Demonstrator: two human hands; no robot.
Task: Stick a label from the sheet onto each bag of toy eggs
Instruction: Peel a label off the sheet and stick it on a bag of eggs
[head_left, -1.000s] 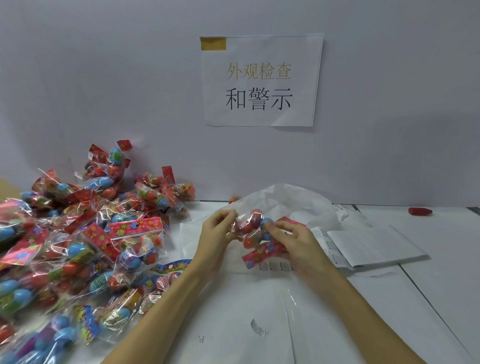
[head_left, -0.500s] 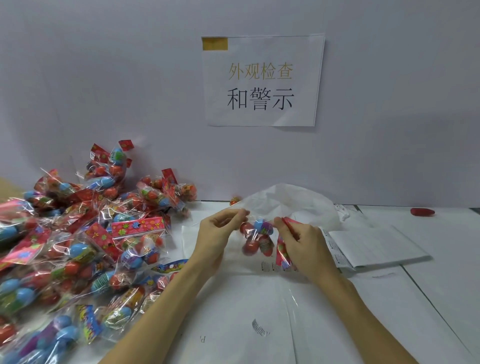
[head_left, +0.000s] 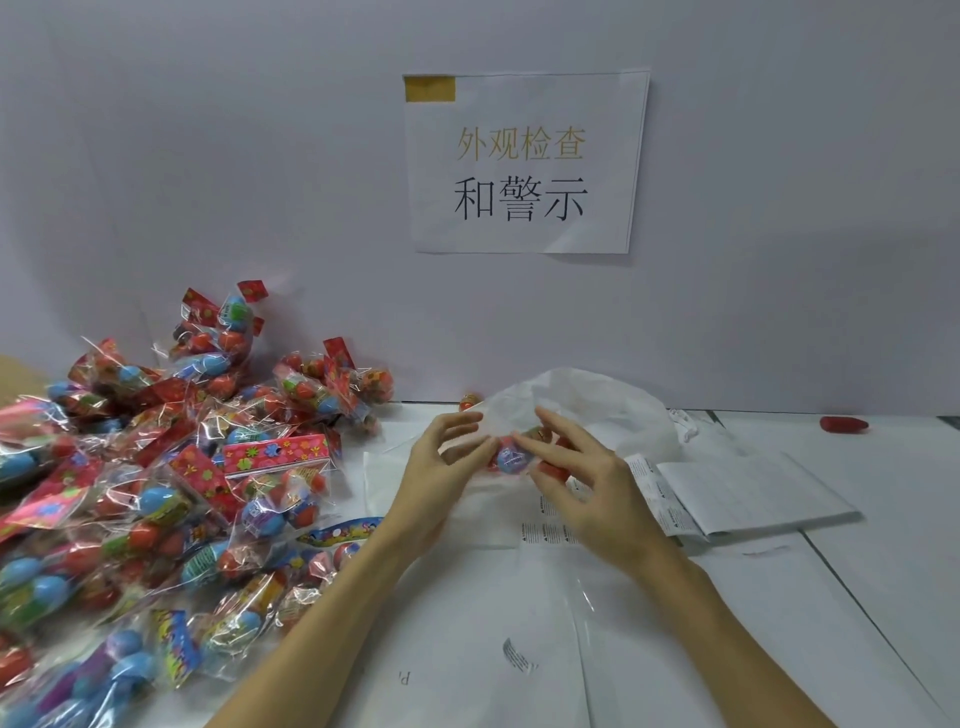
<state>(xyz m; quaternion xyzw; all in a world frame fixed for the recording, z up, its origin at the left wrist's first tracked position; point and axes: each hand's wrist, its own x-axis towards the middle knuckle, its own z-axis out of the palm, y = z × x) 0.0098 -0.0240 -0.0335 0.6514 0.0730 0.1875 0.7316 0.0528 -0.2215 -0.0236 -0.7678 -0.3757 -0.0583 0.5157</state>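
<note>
Since a moment before, you turned the bag (head_left: 511, 457) end-on — both your left hand (head_left: 441, 483) and right hand (head_left: 587, 488) pinched it; the label sheet (head_left: 644, 488) lay just right, nearer your right.

A single head-worn, wide-angle view looks forward and down across the white counter (head_left: 857, 597) toward the wall, where a paper sign (head_left: 524, 161) hangs straight ahead. Both forearms reach in from the bottom edge, close to the lens.
</note>
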